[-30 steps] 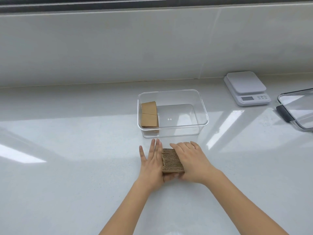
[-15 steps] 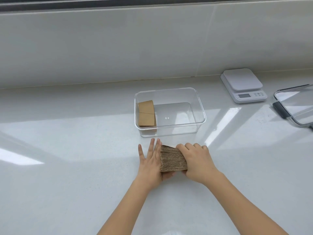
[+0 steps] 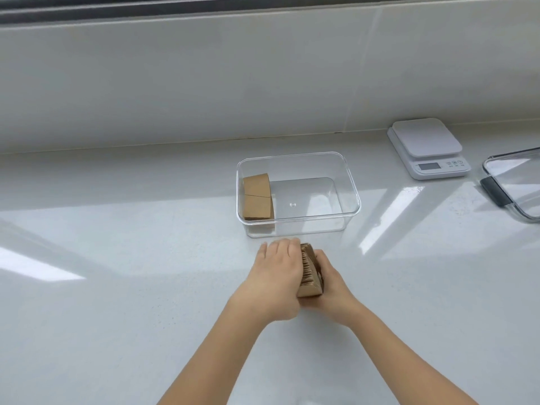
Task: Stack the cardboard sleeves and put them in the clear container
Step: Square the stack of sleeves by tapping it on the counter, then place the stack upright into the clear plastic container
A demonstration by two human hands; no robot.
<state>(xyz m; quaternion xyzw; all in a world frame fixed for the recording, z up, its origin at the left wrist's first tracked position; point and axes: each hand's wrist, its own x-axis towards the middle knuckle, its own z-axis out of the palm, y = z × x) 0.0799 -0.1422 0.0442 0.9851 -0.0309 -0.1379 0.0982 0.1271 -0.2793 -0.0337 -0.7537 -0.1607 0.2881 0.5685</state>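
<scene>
inside the clear container, two sleeve stacks; both hands clamp one stack.

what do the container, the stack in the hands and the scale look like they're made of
Container: clear glossy plastic by the look; its floor and the sleeves inside show through the walls.
Stack: brown corrugated cardboard, matte, with fluted edges visible.
Scale: probably white plastic, smooth, with a small grey display.

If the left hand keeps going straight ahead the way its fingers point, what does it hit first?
Most likely the near wall of the clear container, just beyond the left hand. Depth is hard to judge, but nothing lies between them.
</scene>
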